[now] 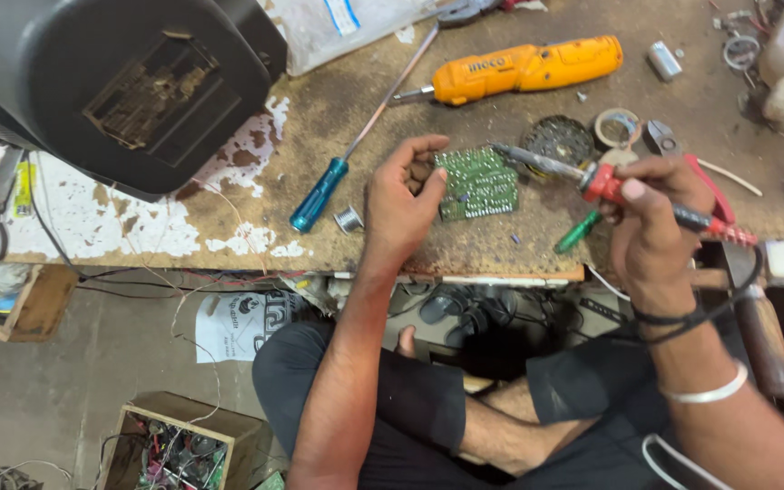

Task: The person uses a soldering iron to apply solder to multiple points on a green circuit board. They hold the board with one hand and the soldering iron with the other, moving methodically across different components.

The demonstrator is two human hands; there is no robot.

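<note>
Your two hands meet over a green rectangular circuit board (477, 183) on the worn, paint-flaked desk (229, 195).

Your left hand (403, 201) curls around the board's left edge, fingers bent onto it, so the board lies flat on the desk just to that hand's right. Your right hand (651, 218) is closed around the red-handled soldering iron (623, 189), held like a pen; its long axis runs from the hand leftward and slightly up, with the metal tip resting at the board's upper right corner. The left hand is the nearer one to the board (the right reaches it only through the iron). Above lie a yellow cordless screwdriver (524, 67) and a long blue-handled screwdriver (319, 194); a small solder spool (348, 219) sits just left of your left wrist.
</note>
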